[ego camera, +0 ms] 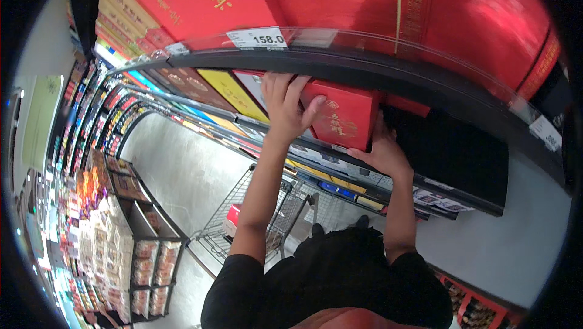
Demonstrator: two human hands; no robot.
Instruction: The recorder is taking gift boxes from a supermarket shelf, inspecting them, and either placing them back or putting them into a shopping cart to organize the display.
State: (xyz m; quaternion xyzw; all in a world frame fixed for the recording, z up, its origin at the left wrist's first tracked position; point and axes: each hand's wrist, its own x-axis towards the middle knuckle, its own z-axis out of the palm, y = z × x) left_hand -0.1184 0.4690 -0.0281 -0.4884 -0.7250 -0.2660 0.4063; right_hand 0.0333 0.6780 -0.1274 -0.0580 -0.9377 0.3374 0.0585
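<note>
A red gift box with gold writing (pixel 348 117) stands on a dark store shelf, beneath the edge of the shelf above. My left hand (pixel 289 103) reaches over the box's left side, its thumb near the front face and its fingertips hidden near the upper shelf. At the box's lower right edge is my right hand (pixel 382 149), with its thumb along the bottom front and its fingers partly hidden beside the box. A yellow box (pixel 232 94) and brown boxes (pixel 193 85) stand to the left.
The upper shelf's edge with a price tag (pixel 257 38) runs close above my hands, under large red boxes (pixel 337 1). A wire shopping cart (pixel 223 224) holding a red and white item stands below on the left. Beyond it is a display stand of packaged goods (pixel 150 260).
</note>
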